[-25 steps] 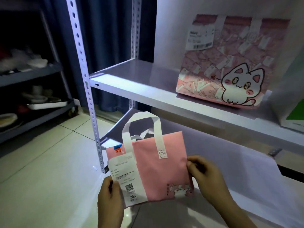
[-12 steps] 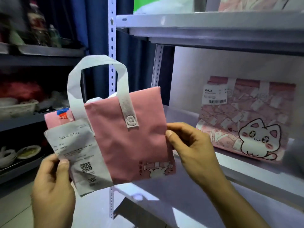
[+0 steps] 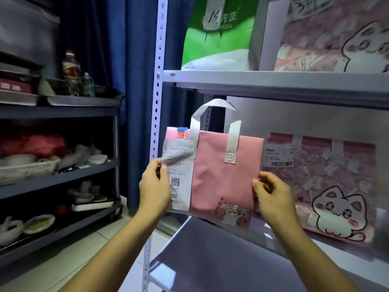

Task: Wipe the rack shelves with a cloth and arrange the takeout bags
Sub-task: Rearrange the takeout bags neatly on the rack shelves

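I hold a small pink takeout bag (image 3: 223, 178) with white handles upright over the left end of the middle rack shelf (image 3: 210, 249). My left hand (image 3: 154, 188) pinches its left edge together with the white receipt (image 3: 180, 175) stapled there. On the bag's right edge, my right hand (image 3: 271, 197) grips with thumb in front. A larger pink cat-print bag (image 3: 328, 186) stands on the same shelf to the right. On the shelf above (image 3: 273, 81) stand a green and white bag (image 3: 219, 32) and another pink cat bag (image 3: 336, 34).
The rack's perforated white post (image 3: 156, 123) rises just left of the held bag. A dark trolley (image 3: 59, 173) with bowls, trays and bottles stands at the left. A blue curtain (image 3: 117, 60) hangs behind. Tiled floor (image 3: 63, 266) lies below.
Both hands have lifted the small pink bag from near the lower shelf and carried it rightward to the middle shelf, beside the cat-print bag. My view has risen with it.
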`<state>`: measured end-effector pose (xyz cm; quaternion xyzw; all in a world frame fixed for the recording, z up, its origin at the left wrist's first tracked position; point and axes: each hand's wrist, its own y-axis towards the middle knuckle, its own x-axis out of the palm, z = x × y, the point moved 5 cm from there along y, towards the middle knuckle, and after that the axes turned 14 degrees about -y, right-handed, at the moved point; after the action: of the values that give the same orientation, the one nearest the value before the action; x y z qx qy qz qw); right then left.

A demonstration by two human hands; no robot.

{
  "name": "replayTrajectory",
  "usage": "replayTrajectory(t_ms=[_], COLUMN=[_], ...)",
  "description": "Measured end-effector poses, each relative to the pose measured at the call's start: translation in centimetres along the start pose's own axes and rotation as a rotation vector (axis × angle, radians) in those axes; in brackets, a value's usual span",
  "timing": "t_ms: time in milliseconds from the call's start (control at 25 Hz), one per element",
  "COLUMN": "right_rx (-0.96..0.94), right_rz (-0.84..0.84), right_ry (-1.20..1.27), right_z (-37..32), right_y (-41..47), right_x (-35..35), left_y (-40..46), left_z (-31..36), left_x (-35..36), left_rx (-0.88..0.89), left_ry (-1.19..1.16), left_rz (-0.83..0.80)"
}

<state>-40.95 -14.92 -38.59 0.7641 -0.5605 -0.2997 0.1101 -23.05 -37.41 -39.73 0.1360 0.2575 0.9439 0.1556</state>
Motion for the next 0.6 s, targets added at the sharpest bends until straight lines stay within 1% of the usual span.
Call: replayTrajectory(t_ms=[120,200,320,400,480,600], right_rx=[-0.043,-0.037,-0.012,-0.006,0.015,0.069], right_rz=[0.001,0.019,0.085,0.118,0.113,0.030], right_ry=[-0.126,-0.195,-0.243,-0.259,-0.252,-0.202], right_z=[0.7,1.9,3.4,3.7,3.9,4.7], right_y=[-1.1,-2.2,-3.0,-2.7,-2.1,-1.8], right_x=[0.3,0.3,0.6,1.1,1.8,3.2], left_y=[0.0,-1.2,-3.8,-5.2,-5.3,-4.4], left_z=[-1.6,-2.8,-4.4,-5.7,-6.7,-7.7], left_x=[1.3,1.0,0.3,0.4,1.1,2.4], left_rx=[-0.055,-0.035,0.157,0.221,0.167,0.071], left_ry=[0.075,0.101,0.275,0.355,0.364,0.496], left_rz=[-0.048,-0.064,-0.037,-0.082,-0.132,-0.209])
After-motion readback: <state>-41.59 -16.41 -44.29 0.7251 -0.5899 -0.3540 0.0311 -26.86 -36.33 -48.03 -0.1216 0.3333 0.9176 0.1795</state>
